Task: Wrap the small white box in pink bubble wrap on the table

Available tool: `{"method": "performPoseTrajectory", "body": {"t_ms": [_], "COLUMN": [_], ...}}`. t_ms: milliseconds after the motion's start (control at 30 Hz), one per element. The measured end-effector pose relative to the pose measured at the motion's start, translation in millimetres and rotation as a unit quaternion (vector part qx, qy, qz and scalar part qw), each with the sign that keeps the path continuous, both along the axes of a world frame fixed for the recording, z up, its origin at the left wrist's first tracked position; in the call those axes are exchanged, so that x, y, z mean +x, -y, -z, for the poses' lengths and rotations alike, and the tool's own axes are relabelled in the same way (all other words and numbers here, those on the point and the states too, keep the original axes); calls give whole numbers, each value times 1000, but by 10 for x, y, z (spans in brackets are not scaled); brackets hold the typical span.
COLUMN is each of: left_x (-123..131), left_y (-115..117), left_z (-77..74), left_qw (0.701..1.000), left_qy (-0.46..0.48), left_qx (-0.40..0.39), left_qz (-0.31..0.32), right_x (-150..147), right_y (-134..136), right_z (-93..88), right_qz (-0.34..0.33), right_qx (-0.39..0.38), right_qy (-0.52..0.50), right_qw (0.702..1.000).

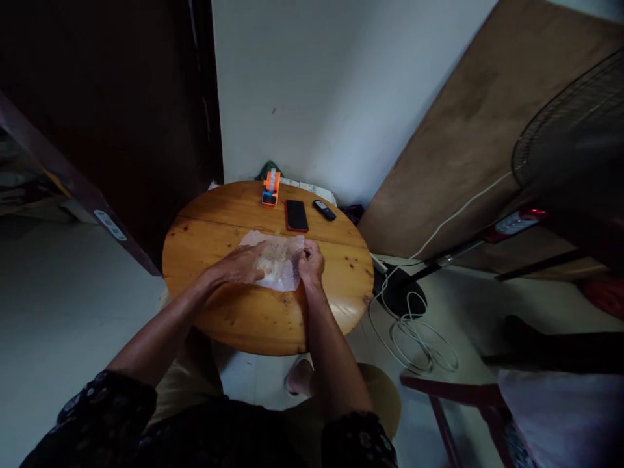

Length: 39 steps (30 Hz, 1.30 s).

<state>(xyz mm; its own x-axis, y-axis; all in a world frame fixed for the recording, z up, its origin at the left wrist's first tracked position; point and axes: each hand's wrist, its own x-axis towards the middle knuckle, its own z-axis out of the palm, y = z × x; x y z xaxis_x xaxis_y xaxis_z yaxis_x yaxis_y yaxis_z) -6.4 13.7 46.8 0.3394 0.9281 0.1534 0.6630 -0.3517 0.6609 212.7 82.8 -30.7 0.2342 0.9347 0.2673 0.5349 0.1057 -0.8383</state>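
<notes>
A sheet of clear bubble wrap lies on the round wooden table, crumpled in its middle. Whether anything is wrapped inside it I cannot tell. My left hand rests flat over its left part with the fingers stretched out. At the sheet's right edge, my right hand has its fingers closed on the plastic. Beyond the sheet stand an orange and blue tape dispenser, a smartphone with a red edge and a small dark keypad phone.
A white wall rises behind the table, with a dark door to the left. On the right are a standing fan, its base, a coiled white cable on the floor and a dark red chair.
</notes>
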Motion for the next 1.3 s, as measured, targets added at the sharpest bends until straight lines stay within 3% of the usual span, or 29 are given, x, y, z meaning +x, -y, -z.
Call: {"method": "performPoseTrajectory", "body": {"t_ms": [100, 200, 300, 400, 467, 567, 700, 767, 833, 933, 1067, 1300], "left_x": [-128, -195, -139, -44, -24, -75, -162, -179, -172, -103, 110, 432], "left_y": [22, 280, 679, 1029, 1152, 1139, 838, 663, 554, 570, 750, 826], "left_z": [-40, -120, -184, -184, -176, -196, -144, -20, 134, 296, 317, 409], "left_qw": [997, 992, 996, 977, 967, 965, 966, 970, 981, 994, 994, 988], "left_qy": [-80, -112, -74, -29, -7, 82, 242, 220, 143, 24, -91, -129], "left_qx": [1, 43, 27, -63, -115, -167, -85, -43, -31, -49, -32, 85], "left_qz": [-4, -27, 48, 202, 229, 186, -14, -97, -129, -99, -58, -19], "right_x": [-3, -11, -10, -4, -3, -8, -13, -12, -12, -24, -54, -58], "right_y": [11, 26, 35, 33, 28, 24, 31, 34, 32, 19, -16, -52], "right_z": [-22, -58, -83, -81, -71, -60, -48, -35, -21, -8, -12, -4], "right_qz": [-1, -1, -5, -11, -12, -15, -16, -20, -26, -43, -71, -67], "right_qx": [-11, -27, -33, -23, -14, -14, -13, -6, 1, 15, 47, 26], "right_qy": [7, 21, 23, 13, 10, 21, 25, 12, -5, -29, -41, -7], "right_qw": [1000, 999, 999, 1000, 1000, 1000, 999, 1000, 1000, 999, 996, 997]}}
